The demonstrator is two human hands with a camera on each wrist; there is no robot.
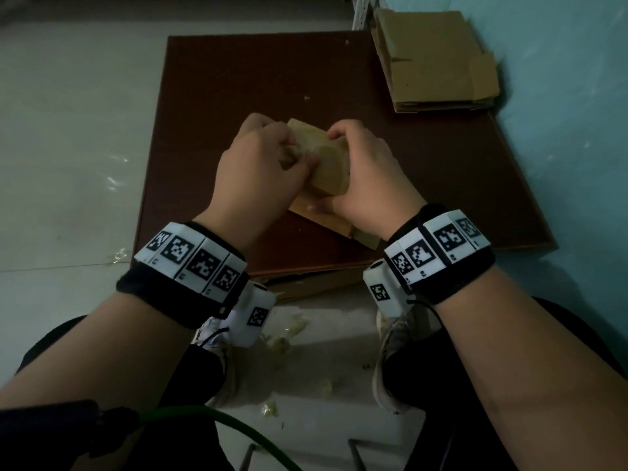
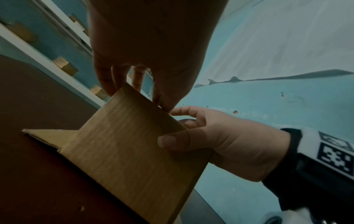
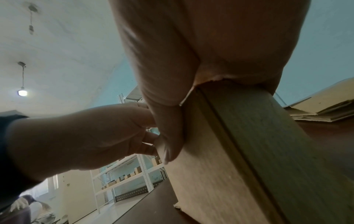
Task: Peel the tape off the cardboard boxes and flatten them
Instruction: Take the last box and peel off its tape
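- Leftmost, pale floor [image 1: 68,130] runs beside the dark brown desk [image 1: 238,79]; bits of crumpled clear tape [image 1: 289,334] lie on the floor near the person's shoes.
- Next, the left hand [image 1: 258,164] reaches in from the lower left, a black band with printed markers round its wrist. Its fingers are curled over the upper left edge of the small cardboard box [image 1: 326,164] and appear to pinch something there; whether that is tape or the cardboard edge itself cannot be told. From the left wrist view the fingertips [image 2: 107,84] press at the box's [image 2: 124,144] top corner.
- Centrally, the box stands tilted on the desk, its upper part raised between both hands and its lower flap [image 2: 49,134] spread flat on the brown surface.
- Then the right hand [image 1: 367,185] grips the box's right side, thumb [image 2: 168,141] laid across the near face and the fingers wrapped behind it. In the right wrist view the thumb [image 3: 168,136] lies along a seam at the box's [image 3: 239,151] edge, close to the left hand [image 3: 86,136].
- Farther right, at the desk's far corner, a pile of flattened cardboard [image 1: 438,62] lies against the blue wall [image 1: 560,96].
- Behind, the wrist views show white shelving [image 3: 124,178] holding small boxes.
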